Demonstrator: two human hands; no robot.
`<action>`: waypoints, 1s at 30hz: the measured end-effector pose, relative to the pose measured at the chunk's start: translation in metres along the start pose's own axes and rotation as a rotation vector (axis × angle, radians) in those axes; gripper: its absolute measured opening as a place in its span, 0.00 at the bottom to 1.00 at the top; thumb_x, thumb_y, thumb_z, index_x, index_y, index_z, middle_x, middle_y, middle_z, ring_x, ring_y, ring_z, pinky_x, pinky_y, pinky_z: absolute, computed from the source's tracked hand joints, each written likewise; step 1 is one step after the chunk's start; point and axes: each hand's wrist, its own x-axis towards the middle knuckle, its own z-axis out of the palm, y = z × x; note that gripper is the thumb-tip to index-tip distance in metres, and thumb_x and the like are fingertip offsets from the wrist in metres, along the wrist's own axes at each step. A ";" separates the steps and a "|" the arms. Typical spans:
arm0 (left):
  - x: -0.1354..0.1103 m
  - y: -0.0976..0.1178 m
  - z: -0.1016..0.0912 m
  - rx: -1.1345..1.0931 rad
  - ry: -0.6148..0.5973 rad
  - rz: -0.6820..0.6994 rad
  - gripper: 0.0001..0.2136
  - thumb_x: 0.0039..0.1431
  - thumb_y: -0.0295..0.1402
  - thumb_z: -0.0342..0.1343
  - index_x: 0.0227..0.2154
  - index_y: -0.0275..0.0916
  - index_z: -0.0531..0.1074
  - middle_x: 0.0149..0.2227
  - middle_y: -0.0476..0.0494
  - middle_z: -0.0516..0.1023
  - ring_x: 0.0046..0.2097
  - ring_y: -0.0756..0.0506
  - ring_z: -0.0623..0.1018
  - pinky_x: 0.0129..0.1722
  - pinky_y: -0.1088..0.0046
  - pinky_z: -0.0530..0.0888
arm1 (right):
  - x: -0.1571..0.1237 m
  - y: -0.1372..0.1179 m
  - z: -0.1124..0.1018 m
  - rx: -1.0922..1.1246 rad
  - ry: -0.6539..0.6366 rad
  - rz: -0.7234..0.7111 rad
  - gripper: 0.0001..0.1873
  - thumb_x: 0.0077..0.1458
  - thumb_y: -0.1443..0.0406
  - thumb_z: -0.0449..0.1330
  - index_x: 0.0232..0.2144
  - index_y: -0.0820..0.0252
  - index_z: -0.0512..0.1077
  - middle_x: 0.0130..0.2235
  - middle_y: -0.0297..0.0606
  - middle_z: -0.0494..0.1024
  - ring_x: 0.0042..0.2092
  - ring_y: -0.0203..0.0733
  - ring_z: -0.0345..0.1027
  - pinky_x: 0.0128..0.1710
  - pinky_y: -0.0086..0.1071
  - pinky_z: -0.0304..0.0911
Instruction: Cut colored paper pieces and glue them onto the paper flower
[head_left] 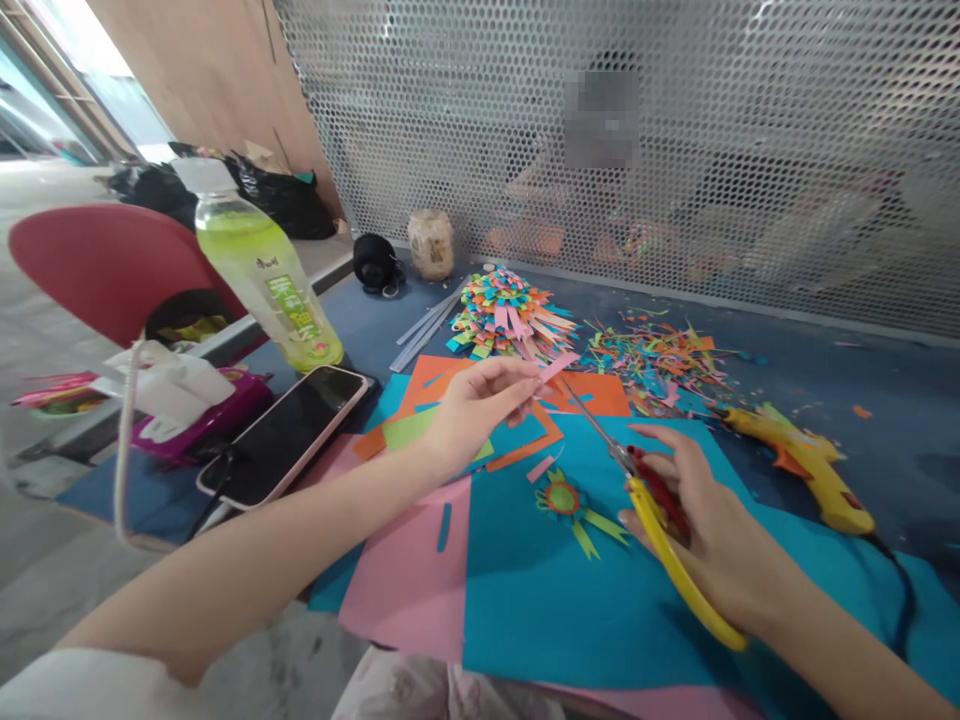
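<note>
My left hand (pixel 480 400) pinches a small pink paper strip (pixel 556 366) above the sheets of coloured paper. My right hand (pixel 701 520) grips yellow-and-red scissors (pixel 660 530), whose blades point up toward the strip. Under both hands lie a big teal sheet (pixel 555 590), a pink sheet (pixel 416 580) and orange sheets (pixel 600 392). A small paper flower (pixel 564 498) with green petals rests on the teal sheet between my hands.
A pile of coloured paper strips (pixel 510 312) and scattered scraps (pixel 660 355) lie behind. A yellow glue gun (pixel 806 462) sits right. Left: a phone (pixel 289 435), a green drink bottle (pixel 259 270), a tissue pack (pixel 176 385), a red chair (pixel 105 265). A perforated screen (pixel 675 130) stands behind, a person beyond it.
</note>
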 end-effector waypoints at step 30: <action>-0.004 0.002 0.005 0.155 -0.114 -0.106 0.08 0.47 0.31 0.62 0.27 0.34 0.70 0.26 0.48 0.77 0.23 0.56 0.72 0.25 0.81 0.69 | 0.000 -0.004 -0.001 0.035 -0.059 -0.022 0.31 0.53 0.54 0.53 0.54 0.53 0.46 0.45 0.44 0.75 0.41 0.50 0.73 0.36 0.39 0.67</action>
